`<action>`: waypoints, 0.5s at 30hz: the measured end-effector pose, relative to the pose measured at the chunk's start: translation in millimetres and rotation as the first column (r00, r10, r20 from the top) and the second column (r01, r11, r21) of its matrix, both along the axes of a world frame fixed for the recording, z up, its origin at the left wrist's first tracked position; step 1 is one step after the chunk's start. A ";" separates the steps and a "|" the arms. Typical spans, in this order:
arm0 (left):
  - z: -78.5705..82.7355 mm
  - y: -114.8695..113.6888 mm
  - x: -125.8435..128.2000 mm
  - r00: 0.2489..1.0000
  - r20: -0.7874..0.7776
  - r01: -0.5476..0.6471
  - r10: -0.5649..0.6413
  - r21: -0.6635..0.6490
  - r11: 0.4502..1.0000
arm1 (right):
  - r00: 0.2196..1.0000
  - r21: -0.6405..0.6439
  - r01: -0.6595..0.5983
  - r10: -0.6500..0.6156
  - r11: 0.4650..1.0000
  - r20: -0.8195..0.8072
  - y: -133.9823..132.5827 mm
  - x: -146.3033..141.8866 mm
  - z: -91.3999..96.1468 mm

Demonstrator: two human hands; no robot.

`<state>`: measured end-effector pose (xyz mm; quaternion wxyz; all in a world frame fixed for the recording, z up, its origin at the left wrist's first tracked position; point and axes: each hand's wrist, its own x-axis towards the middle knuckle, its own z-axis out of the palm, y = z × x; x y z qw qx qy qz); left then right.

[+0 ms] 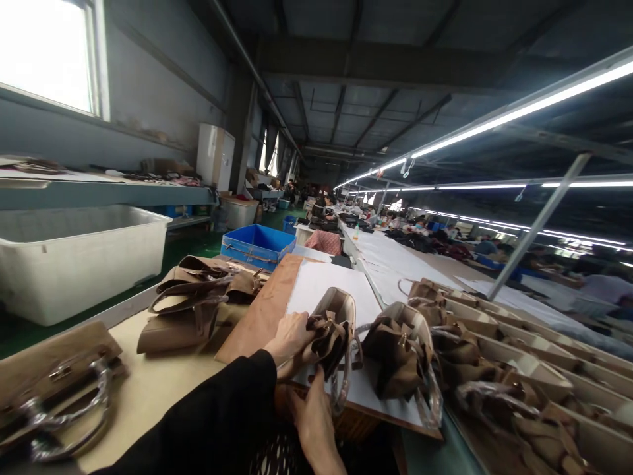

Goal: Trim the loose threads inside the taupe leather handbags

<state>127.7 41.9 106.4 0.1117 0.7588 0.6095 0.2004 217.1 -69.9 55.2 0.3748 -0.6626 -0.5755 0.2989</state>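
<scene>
At lower centre, a brown, soft-sided, pale-lined handbag [330, 342] is held at its side by the left hand [291, 336]; whether it is pinched by the right hand [315, 415] cannot be told. Its looped, plastic-wrapped handle [338, 401] is best kept clear of the matching brown bag [393, 359] rightward.

It's a factory floor, a handbag workshop by every sign! Right of the left grip [291, 336], brown handbags [494, 379] stand packed row on row, all much alike, and more brown bags [175, 330] lie to its left, the nearest with its handle [105, 389] wrapped in clear film. Look beyond the grip: a long white-covered worktop [395, 257] runs deep into the hall, with people [487, 245], small and blurred, further off to the right. Strip lights [519, 110] streak above and right of the grip, under a dark, beamed roof [395, 56]. And far left of it, a big white tub [99, 264] stands by green floor [195, 245]!
</scene>
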 end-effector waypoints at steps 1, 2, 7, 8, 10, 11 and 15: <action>0.8 -3.7 2.0 1.000 -0.011 -0.003 0.003 -0.004 1.000 | 1.000 -0.007 0.025 -0.025 1.000 -0.015 5.9 -2.2 -2.3; 2.1 -8.0 3.1 1.000 -0.024 -0.005 0.005 -0.010 1.000 | 0.999 -0.026 0.036 -0.037 0.999 -0.038 11.2 -3.5 -4.9; 11.9 -31.5 -3.7 0.998 -0.046 -0.031 0.030 -0.032 0.999 | 0.983 -0.107 0.105 -0.119 0.989 -0.141 26.8 11.6 -20.7; 13.2 -36.3 -6.5 0.998 -0.051 -0.033 0.032 -0.030 0.999 | 0.979 -0.121 0.132 -0.148 0.984 -0.138 28.2 18.8 -23.9; 14.8 -46.2 -11.6 0.998 -0.060 -0.011 0.009 -0.032 0.999 | 0.976 -0.148 0.167 -0.185 0.975 -0.118 30.3 33.0 -29.5; 15.3 -51.4 -13.4 0.998 -0.059 0.012 -0.014 -0.039 0.999 | 0.976 -0.155 0.161 -0.181 0.975 -0.120 31.4 38.4 -31.2; 20.2 -72.7 -14.9 0.989 -0.069 0.119 -0.128 -0.127 0.985 | 0.970 -0.092 0.041 -0.061 0.995 -0.234 36.6 36.0 -19.5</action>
